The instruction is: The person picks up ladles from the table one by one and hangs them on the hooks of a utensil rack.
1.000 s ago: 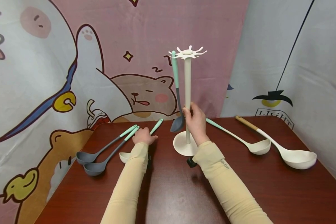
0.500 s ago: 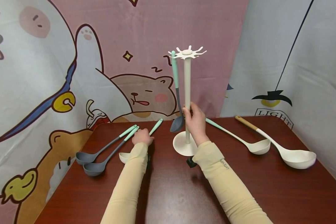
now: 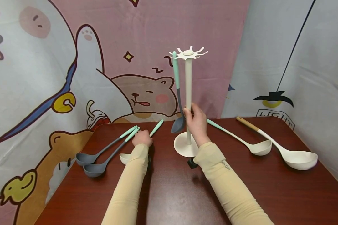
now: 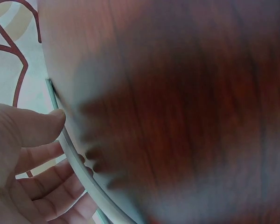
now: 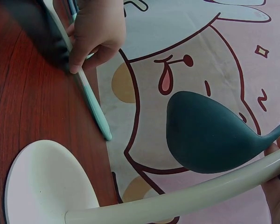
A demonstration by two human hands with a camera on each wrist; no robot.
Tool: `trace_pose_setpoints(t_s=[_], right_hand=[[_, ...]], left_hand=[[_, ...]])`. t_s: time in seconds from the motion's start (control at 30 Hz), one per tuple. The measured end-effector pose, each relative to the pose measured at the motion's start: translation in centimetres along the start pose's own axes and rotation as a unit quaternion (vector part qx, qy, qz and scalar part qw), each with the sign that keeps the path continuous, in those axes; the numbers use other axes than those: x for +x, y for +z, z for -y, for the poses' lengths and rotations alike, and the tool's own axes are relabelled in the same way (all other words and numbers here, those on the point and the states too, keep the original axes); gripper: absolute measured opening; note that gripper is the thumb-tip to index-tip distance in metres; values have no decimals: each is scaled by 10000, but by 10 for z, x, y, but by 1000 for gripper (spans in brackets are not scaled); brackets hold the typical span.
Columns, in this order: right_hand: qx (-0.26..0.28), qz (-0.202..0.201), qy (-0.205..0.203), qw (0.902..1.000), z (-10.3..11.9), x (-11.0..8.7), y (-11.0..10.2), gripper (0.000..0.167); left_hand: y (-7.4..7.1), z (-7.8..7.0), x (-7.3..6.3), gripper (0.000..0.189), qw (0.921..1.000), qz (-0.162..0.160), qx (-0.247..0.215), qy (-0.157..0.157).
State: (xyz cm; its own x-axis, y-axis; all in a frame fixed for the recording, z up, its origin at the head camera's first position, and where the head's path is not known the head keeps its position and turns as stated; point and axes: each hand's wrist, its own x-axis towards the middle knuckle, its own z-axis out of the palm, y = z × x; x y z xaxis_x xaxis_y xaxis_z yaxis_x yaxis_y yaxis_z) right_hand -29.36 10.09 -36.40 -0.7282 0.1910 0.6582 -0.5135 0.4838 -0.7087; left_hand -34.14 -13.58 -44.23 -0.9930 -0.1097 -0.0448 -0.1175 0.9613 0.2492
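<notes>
My left hand [image 3: 142,138] pinches the shaft of a white ladle [image 3: 125,158] with a mint handle. Its bowl is partly hidden behind my sleeve. In the left wrist view, the thumb lies on one side of the ladle's shaft [image 4: 74,154] and the fingers on the other. My right hand [image 3: 197,123] grips the pole of a cream utensil stand [image 3: 188,84], which has a round base and a star-shaped hook top. A grey ladle [image 3: 178,124] with a mint handle hangs from one hook on the left, its bowl close to the right hand [image 5: 275,186].
Two grey ladles [image 3: 94,169] with mint handles lie on the left of the brown table [image 3: 174,193]. To the right are a white ladle [image 3: 260,147] with a mint handle and a larger white ladle [image 3: 301,160] with a wooden-coloured handle. A cartoon cloth [image 3: 208,28] hangs behind.
The left thumb and fingers have come in from spread to closed on the white ladle's shaft. My right hand, the stand and the hanging ladle have stayed in place.
</notes>
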Motion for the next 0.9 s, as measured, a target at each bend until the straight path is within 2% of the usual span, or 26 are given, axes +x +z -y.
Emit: trace_pose_setpoints(t_s=[0.37,0.6,0.9], right_hand=[[67,-40,-72,9999,1,0,0,19],[23,-62,-31,10000,0,1,0,18],[19,11,48,10000,0,0,0,20]], left_hand=[[-2,0,-2,15,10000,-11,2,-11],[-2,0,-2,14,10000,75,16,-22],[-1,1,-3,12,10000,-12,37,58]])
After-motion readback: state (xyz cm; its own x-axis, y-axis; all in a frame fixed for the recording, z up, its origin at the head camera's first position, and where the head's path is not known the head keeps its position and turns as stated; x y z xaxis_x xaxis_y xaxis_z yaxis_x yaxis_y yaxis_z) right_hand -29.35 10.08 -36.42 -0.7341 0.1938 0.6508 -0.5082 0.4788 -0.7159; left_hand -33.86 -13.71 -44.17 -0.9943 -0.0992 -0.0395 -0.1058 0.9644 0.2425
